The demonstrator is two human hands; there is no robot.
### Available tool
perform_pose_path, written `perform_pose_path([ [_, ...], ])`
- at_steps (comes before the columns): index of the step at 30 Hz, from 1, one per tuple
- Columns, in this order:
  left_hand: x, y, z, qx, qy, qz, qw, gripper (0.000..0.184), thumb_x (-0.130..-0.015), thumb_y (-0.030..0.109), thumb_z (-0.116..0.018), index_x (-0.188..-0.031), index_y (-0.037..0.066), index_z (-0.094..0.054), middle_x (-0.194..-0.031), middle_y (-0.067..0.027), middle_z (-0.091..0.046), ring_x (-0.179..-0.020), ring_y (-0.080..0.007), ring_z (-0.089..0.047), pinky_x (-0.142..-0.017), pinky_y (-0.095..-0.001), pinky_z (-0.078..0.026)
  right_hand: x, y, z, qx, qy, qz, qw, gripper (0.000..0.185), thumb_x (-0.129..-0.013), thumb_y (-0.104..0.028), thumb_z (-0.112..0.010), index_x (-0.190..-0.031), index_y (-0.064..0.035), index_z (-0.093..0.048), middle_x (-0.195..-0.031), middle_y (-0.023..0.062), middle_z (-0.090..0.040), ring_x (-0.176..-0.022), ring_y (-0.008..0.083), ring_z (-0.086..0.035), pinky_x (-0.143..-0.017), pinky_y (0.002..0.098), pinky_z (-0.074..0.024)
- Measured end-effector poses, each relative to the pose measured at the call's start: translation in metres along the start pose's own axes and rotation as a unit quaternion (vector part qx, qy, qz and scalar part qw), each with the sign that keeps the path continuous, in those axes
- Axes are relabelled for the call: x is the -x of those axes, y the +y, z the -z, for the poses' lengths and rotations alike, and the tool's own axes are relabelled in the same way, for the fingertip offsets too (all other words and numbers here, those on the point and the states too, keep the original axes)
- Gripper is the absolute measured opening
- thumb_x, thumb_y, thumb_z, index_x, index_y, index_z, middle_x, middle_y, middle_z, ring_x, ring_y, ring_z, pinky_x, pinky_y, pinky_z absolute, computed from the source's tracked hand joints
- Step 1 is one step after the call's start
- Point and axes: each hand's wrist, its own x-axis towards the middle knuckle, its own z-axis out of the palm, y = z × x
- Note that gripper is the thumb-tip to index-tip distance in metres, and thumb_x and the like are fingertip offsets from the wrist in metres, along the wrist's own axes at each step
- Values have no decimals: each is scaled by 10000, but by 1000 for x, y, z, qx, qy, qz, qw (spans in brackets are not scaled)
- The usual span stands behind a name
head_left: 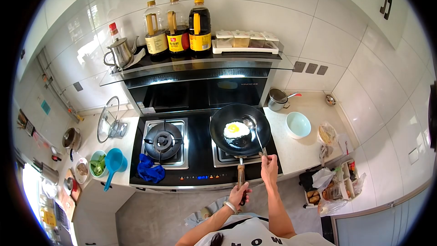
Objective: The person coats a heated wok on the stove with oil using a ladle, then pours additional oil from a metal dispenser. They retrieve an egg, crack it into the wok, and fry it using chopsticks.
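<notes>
A black wok point(223, 139) sits on the right burner, its wooden handle point(241, 173) pointing toward me. My left hand point(238, 194) is closed around the end of that handle. In the wok lies a fried egg point(236, 130), white with a yellow yolk. My right hand point(269, 168) grips the upper end of a metal ladle point(258, 137), whose bowl rests inside the wok just right of the egg. The fingers of both hands are wrapped round what they hold.
Left of the wok is a bare burner point(163, 141) with a blue cloth point(150, 169) before it. A blue water scoop point(114, 160) and a bowl of greens point(97, 163) stand further left. A pale bowl point(298, 125) is at right. Sauce bottles point(177, 32) line the hood shelf.
</notes>
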Motion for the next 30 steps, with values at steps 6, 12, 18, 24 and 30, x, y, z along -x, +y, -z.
perform_pose_path([
  [6,-1,-1,0,6,0,0,1000,340,-850,410,-606,-878,99,-471,-764,-19,-596,-475,-81,-520,-352,-200,-376,2,-6,1,0,-5,-7,1000,322,-902,-318,-507,-952,-5,-448,-739,167,-599,-706,336,-590,-662,418,-440],
  [12,1,2,0,-1,-2,4,1000,333,-851,402,-608,-878,99,-472,-763,-23,-596,-475,-82,-517,-364,-205,-397,2,-4,1,2,-5,-14,1000,321,-901,-316,-504,-953,-5,-450,-764,187,-602,-721,355,-586,-672,429,-439],
  [18,3,4,-1,5,-2,-2,1000,340,-847,397,-616,-880,89,-474,-761,-29,-594,-479,-82,-513,-381,-212,-420,1,-1,-1,6,-4,-7,1000,317,-901,-316,-501,-955,-8,-452,-766,190,-601,-719,360,-585,-672,432,-440],
  [24,5,6,-2,0,-8,2,1000,345,-846,403,-615,-874,88,-476,-761,-27,-591,-479,-82,-513,-379,-211,-416,0,2,-2,9,1,-1,1000,317,-901,-321,-502,-953,-12,-455,-764,187,-600,-718,364,-586,-672,432,-441],
  [30,5,6,-1,-1,-6,6,1000,339,-844,405,-616,-866,96,-479,-756,-21,-593,-478,-79,-513,-374,-207,-408,0,0,0,14,5,-3,1000,325,-898,-331,-506,-949,-14,-457,-764,183,-604,-724,367,-589,-674,432,-443],
])
